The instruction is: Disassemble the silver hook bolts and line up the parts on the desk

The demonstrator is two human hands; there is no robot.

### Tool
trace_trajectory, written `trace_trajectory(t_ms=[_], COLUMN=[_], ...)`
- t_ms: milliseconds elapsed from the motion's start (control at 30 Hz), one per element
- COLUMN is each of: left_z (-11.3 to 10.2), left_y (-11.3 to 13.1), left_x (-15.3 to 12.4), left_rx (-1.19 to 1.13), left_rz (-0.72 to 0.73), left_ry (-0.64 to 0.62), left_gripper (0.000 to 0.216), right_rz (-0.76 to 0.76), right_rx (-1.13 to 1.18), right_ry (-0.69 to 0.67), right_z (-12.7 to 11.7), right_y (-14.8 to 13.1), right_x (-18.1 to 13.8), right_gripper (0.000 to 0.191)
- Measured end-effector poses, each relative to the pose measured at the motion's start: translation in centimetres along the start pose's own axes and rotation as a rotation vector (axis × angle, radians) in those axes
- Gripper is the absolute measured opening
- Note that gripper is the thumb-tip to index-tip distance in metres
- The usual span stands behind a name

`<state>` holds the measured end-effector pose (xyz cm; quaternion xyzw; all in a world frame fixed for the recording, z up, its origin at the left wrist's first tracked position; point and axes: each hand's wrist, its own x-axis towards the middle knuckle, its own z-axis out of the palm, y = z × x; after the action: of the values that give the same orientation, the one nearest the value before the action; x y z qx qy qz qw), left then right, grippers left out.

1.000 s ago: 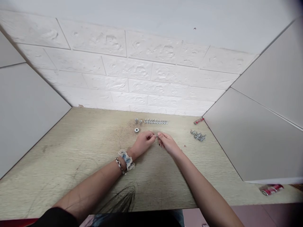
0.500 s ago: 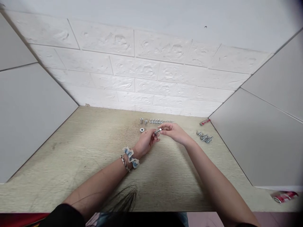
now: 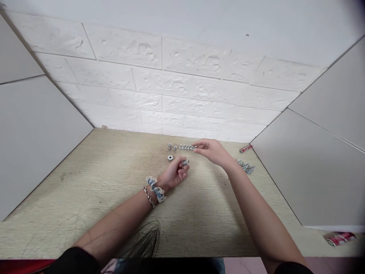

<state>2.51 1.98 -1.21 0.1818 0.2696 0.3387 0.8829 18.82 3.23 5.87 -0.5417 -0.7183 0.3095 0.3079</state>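
My left hand [image 3: 176, 173] rests on the wooden table [image 3: 85, 182], palm up, fingers curled round a small metal bolt [image 3: 185, 162]. A scrunchie and a chain bracelet sit on that wrist. My right hand [image 3: 212, 151] reaches to the far side of the table and pinches a small metal piece at the right end of a row of nuts [image 3: 186, 147]. Two short metal pieces [image 3: 172, 147] stand left of the row, and a washer [image 3: 170, 157] lies in front of them.
A heap of loose bolts [image 3: 245, 166] lies at the right, near the grey side panel [image 3: 313, 167]. A red and white tube [image 3: 245, 148] lies in the back right corner, another [image 3: 339, 238] beyond the panel. A white brick wall closes the back; a grey panel stands left.
My hands were together on one bolt. They have parted: the right hand moved back to the row of nuts, the left hand stayed and keeps the bolt.
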Motion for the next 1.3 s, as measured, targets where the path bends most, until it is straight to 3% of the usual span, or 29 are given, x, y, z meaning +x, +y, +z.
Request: trace_trajectory(t_ms=[133, 267, 500, 1300], left_z=[0.4, 0.5, 0.3, 0.6], left_y=[-0.4, -0.7, -0.7, -0.7], left_x=[-0.5, -0.9, -0.7, -0.6], left_rx=[0.154, 0.245, 0.289, 0.179], left_rz=[-0.088, -0.136, -0.159, -0.086], left_ry=[-0.071, -0.101, -0.075, -0.002], left_gripper=[0.033, 0.034, 0.033, 0.029], right_rz=[-0.08, -0.147, -0.083, -0.117], right_rx=[-0.217, -0.335, -0.511, -0.544], right_ry=[0.071, 0.037, -0.003, -0.012], right_z=[1.7, 4.1, 6.9, 8.1], right_y=[-0.1, 0.3, 1.8, 3.1], right_x=[2.7, 5.5, 6.7, 7.0], right_gripper=[0.026, 0.024, 0.014, 0.016])
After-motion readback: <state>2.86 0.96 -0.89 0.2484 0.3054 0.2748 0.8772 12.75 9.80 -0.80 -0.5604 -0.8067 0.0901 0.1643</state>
